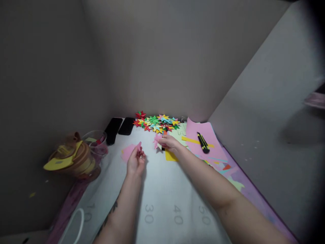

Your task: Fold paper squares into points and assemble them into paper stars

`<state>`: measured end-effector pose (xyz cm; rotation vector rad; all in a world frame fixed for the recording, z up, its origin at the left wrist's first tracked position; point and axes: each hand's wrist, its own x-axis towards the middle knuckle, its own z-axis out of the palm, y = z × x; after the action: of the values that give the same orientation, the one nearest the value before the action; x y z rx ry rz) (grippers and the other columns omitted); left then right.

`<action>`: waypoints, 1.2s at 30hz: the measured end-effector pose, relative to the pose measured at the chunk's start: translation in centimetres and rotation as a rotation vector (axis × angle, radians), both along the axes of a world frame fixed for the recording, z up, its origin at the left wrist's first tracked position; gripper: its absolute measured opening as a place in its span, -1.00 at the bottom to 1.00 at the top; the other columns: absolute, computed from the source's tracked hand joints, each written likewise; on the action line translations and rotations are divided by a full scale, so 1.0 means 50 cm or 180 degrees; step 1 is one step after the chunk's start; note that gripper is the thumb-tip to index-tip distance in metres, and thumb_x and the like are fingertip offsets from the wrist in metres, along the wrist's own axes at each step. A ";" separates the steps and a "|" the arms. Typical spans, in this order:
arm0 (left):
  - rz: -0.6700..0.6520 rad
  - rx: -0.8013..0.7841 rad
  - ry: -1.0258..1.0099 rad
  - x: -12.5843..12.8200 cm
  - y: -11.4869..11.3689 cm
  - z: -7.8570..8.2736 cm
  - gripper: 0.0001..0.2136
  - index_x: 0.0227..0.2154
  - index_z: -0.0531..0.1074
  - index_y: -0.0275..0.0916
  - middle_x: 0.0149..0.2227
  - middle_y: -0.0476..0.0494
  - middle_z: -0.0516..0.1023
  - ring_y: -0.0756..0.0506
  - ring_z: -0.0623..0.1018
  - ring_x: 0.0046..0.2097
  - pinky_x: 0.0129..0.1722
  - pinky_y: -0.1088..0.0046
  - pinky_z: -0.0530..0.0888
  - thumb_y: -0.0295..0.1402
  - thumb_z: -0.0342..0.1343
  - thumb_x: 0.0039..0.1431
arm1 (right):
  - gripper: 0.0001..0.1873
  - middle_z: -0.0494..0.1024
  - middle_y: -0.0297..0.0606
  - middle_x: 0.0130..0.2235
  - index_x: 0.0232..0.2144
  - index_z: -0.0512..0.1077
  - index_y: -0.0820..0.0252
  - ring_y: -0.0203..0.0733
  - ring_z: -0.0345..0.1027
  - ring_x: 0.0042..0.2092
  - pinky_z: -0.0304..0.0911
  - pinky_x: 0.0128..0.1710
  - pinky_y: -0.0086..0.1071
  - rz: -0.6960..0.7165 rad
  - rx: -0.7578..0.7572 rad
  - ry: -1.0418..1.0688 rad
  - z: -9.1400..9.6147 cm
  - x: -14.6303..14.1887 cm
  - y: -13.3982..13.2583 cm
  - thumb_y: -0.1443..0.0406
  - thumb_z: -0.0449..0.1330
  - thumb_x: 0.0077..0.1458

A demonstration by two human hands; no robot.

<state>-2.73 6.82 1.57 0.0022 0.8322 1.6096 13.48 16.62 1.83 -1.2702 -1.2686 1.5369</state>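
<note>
My left hand (136, 162) is closed, its fingertips pinching a small folded piece of pink paper (139, 145). Below and to the left of it, a pink round-looking paper (127, 152) lies on the white mat (152, 183). A spiky pink paper star (156, 139) sits in the pinch of my right hand (170, 142), just over the mat. Under that wrist shows a yellow paper square (171, 156), partly hidden along with a dark object. Behind both hands lies a heap of colourful folded paper stars (157, 122).
A utility knife (203, 142) rests on pink sheets (198, 128) at the right, near paper scraps (225, 167). Two dark phone-like slabs (126, 126) lie at the back left. A clear plastic cup (98, 140) stands beside a brown container (83, 156) with yellow paper.
</note>
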 end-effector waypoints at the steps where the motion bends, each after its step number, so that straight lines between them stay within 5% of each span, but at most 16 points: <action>1: -0.0094 0.0028 0.0096 0.004 -0.002 0.001 -0.91 -0.40 0.48 -0.27 -0.50 0.01 0.46 0.15 0.42 -0.55 -0.54 0.71 0.37 -0.44 0.08 0.12 | -0.65 0.34 -0.43 -0.66 -0.59 0.29 0.18 -0.37 0.19 -0.60 0.11 -0.60 -0.50 -0.0072 0.0015 0.0122 0.003 0.018 -0.018 0.23 0.39 -0.40; 5: -0.0679 0.0215 0.0566 0.040 -0.024 0.007 -0.92 -0.47 0.51 -0.31 -0.33 -0.13 0.57 0.04 0.51 -0.39 -0.41 0.60 0.43 -0.44 0.27 -0.08 | -0.61 0.36 -0.44 -0.59 -0.49 0.29 0.17 -0.37 0.21 -0.57 0.16 -0.57 -0.49 -0.0476 0.0108 0.0499 -0.003 0.079 -0.104 0.13 0.36 -0.34; 10: -0.1654 0.0945 0.2226 0.109 -0.059 0.006 -0.87 -0.55 0.55 -0.29 -0.04 -0.28 0.52 -0.17 0.50 -0.07 -0.07 0.38 0.38 -0.33 0.27 -0.06 | -0.66 0.48 -0.39 -0.46 -0.43 0.30 0.16 -0.34 0.29 -0.53 0.22 -0.52 -0.48 -0.0926 0.0480 0.0648 -0.041 0.105 -0.173 0.15 0.32 -0.23; 13: -0.1588 0.1031 0.2853 0.132 -0.064 -0.001 -0.91 -0.53 0.58 -0.25 -0.15 -0.25 0.58 -0.18 0.50 -0.06 -0.04 0.36 0.36 -0.34 0.25 -0.06 | -0.70 0.45 -0.43 -0.53 -0.44 0.29 0.14 -0.33 0.27 -0.58 0.18 -0.59 -0.48 -0.0700 0.0511 0.0650 -0.058 0.105 -0.182 0.16 0.29 -0.19; 17: -0.1261 0.0875 0.3364 0.136 -0.060 -0.010 -0.93 -0.51 0.59 -0.20 -0.40 -0.13 0.61 -0.13 0.53 -0.30 -0.26 0.43 0.42 -0.34 0.24 -0.08 | -0.69 0.54 -0.33 -0.42 -0.44 0.31 0.16 -0.25 0.39 -0.46 0.29 -0.46 -0.41 -0.0443 0.0465 0.0670 -0.063 0.102 -0.183 0.17 0.31 -0.20; 25: -0.1253 0.0931 0.3825 0.131 -0.061 -0.021 -0.91 -0.49 0.58 -0.21 -0.38 -0.12 0.59 -0.09 0.50 -0.30 -0.27 0.48 0.39 -0.38 0.18 -0.01 | -0.70 0.51 -0.31 -0.42 -0.44 0.31 0.16 -0.23 0.39 -0.42 0.28 -0.44 -0.41 -0.0576 0.0196 0.1030 -0.056 0.084 -0.200 0.18 0.29 -0.22; 30: -0.1019 0.1008 0.3739 0.123 -0.061 -0.016 -0.91 -0.52 0.53 -0.22 -0.43 -0.08 0.51 -0.02 0.45 -0.37 -0.37 0.56 0.35 -0.37 0.16 0.02 | -0.81 0.46 -0.36 -0.42 -0.42 0.34 0.18 -0.32 0.30 -0.47 0.24 -0.47 -0.46 -0.1136 0.0790 0.0440 -0.047 0.108 -0.203 0.21 0.21 -0.10; 33: -0.1277 0.0791 0.3516 0.118 -0.061 -0.011 -0.91 -0.44 0.54 -0.22 -0.58 0.01 0.42 0.03 0.34 -0.54 -0.52 0.59 0.26 -0.39 0.13 0.04 | -0.88 0.47 -0.33 -0.37 -0.40 0.35 0.19 -0.28 0.34 -0.37 0.27 -0.40 -0.46 -0.1075 0.1107 0.0030 -0.043 0.124 -0.202 0.26 0.16 -0.04; 36: -0.1246 0.0901 0.3491 0.116 -0.061 -0.003 -0.87 -0.43 0.57 -0.22 -0.57 0.00 0.41 0.02 0.36 -0.50 -0.48 0.59 0.26 -0.51 0.15 -0.02 | -0.87 0.50 -0.28 -0.32 -0.37 0.38 0.19 -0.24 0.37 -0.32 0.29 -0.36 -0.43 -0.0907 0.1210 -0.0129 -0.041 0.123 -0.205 0.28 0.13 -0.02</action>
<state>3.05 3.78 1.42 1.2610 1.2937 1.2636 19.65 6.37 -0.23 -1.1756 -1.2693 1.0175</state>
